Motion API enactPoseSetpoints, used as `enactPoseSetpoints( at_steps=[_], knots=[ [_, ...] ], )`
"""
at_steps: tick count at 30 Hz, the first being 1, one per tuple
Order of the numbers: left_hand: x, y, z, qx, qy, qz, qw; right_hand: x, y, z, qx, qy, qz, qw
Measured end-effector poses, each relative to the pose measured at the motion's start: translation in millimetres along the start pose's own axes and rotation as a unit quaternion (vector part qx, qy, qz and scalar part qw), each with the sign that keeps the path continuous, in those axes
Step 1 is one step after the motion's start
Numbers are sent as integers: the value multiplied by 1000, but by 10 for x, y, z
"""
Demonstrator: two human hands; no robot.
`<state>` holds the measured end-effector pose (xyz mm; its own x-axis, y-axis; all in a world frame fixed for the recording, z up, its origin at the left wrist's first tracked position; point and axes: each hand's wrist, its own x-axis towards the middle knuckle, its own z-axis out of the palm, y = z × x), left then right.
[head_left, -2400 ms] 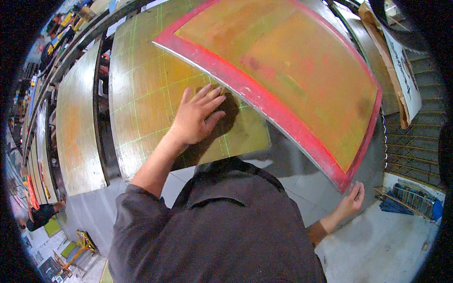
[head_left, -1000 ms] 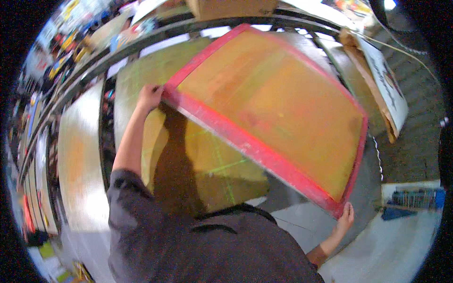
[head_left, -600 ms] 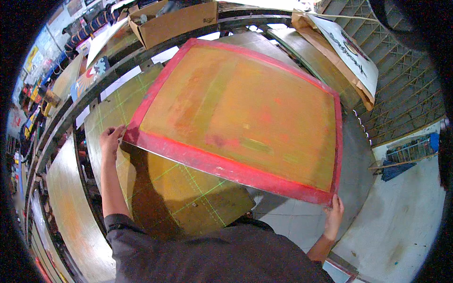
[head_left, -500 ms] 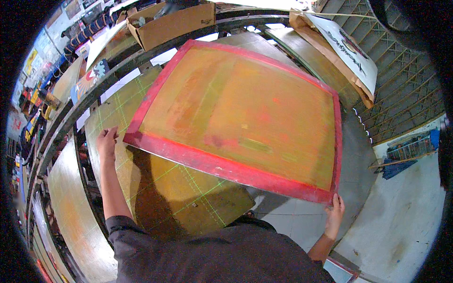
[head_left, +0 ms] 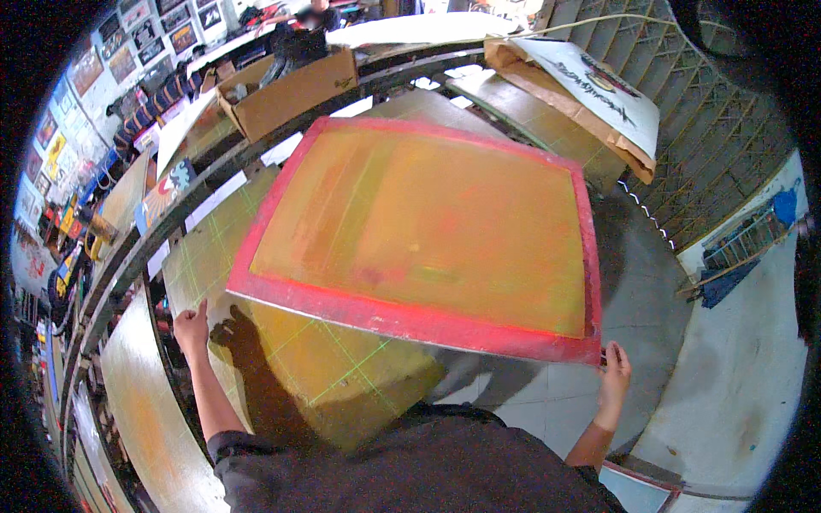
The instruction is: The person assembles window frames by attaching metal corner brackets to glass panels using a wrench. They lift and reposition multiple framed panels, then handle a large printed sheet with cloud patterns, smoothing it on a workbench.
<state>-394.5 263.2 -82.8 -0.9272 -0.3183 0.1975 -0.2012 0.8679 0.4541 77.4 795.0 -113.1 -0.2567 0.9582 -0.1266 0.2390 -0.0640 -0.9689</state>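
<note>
A large screen-printing frame with a red border and yellow-brown stained mesh slants across the middle of the view. Its near edge stands above a yellowish printing board marked with bright green lines. My left hand is a little apart from the frame's near left corner, thumb raised and fingers loosely bent, holding nothing. The shadow of this hand falls on the board, its fingers spread. At the near right corner, my right hand has its fingers bent against the frame's edge. Part of that grip is hidden.
Beyond the frame, a dark curved rail bears a cardboard box. Another long board lies to the left. A printed white sheet on brown paper leans at the far right, before a folding metal gate. Someone stands at the back.
My left hand has moved down and away from the frame's corner, with its thumb now raised. The right hand stays at its corner. The view has shifted, showing more of the back wall.
</note>
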Motion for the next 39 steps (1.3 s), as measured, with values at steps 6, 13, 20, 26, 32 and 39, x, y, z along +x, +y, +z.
enactPoseSetpoints(
  at_steps=[6,13,20,26,32,39],
  knots=[
    [342,-580,414,-83,41,117,989,-4,-26,14,6,7,-2,1000],
    [289,-321,372,-96,-17,30,995,-153,-184,18,23,36,-12,999],
    [358,-541,367,-78,-14,106,991,-33,-44,-13,30,38,-28,998],
    [731,-1085,536,-223,-12,135,965,-72,-67,35,19,28,-7,999],
    [263,-352,215,-3,-17,113,993,-87,-152,4,4,43,-7,999],
    [753,-677,580,-215,1,206,955,-23,-68,11,25,3,-22,999]
  ],
)
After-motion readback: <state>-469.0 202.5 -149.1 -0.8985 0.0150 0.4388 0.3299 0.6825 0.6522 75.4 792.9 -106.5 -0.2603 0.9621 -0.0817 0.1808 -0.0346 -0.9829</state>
